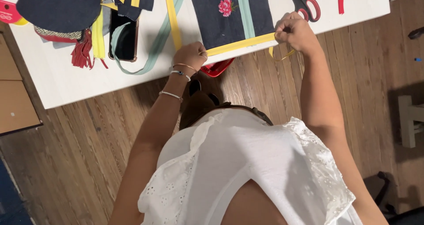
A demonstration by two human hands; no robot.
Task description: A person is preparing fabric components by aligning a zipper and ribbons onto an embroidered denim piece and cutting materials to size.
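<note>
We see a flat yellow ribbon strip (240, 43), thin and smooth, stretched taut along the near edge of a dark denim panel (232, 15) that lies on the white table (57, 81). The denim looks coarse and matte, rectangular, with a pink embroidered flower (225, 6) and a pale green band (245, 11) running down its middle. The strip's long axis runs across the panel's bottom edge, tilting slightly upward toward the right hand. The left hand (191, 56) is closed, pinching the strip's left end at the panel's corner; 3 thin bracelets circle that wrist. The right hand (295, 31) is curled into a fist gripping the strip's other end, with a loose yellow tail (280, 56) hanging below it over the table edge. So the strip lies directly between the 2 hands, touching both. Red-handled scissors (307, 6) rest just beyond the right hand, and a dark phone (124, 39) lies well to the left beside more yellow and green strips.
</note>
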